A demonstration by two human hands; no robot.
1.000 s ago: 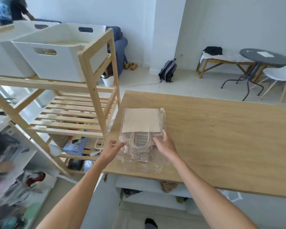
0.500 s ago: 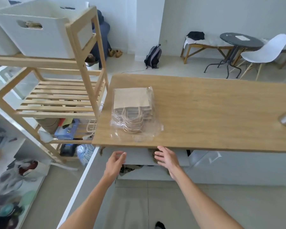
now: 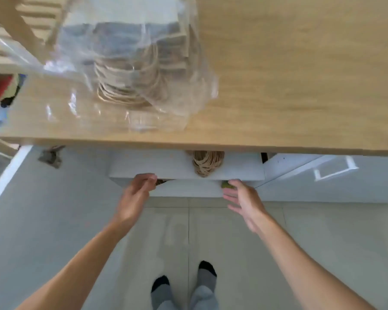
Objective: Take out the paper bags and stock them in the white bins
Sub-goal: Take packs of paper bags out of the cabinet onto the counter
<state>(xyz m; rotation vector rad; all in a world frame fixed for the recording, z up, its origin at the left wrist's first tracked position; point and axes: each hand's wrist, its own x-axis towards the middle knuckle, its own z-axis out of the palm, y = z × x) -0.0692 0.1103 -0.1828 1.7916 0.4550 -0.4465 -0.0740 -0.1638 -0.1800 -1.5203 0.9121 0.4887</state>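
The person is bent over the near edge of the wooden table (image 3: pixel 300 86), both hands down at the white shelf (image 3: pixel 157 168) tucked beneath it, so the step in hand looks like fetching another lot of paper bags from under there. The left hand (image 3: pixel 136 198) has its fingers curled over the shelf's front lip; whether it grips anything besides that edge I can't tell. The right hand (image 3: pixel 244 201) is spread, fingers loosely straight, holding nothing, its tips just beside a small green thing (image 3: pixel 227 185) I can't make out. On the shelf, between the two hands and further in, sits a bundle of twine handles (image 3: pixel 207 163), which I take for more paper bags. Up on the table, near its left end, lies the clear plastic pack of paper bags (image 3: pixel 130 63), unopened as far as I can see. No white bin is in view. Next, I'd guess, the hands must reach in past the lip, close round that bundle and draw it out level
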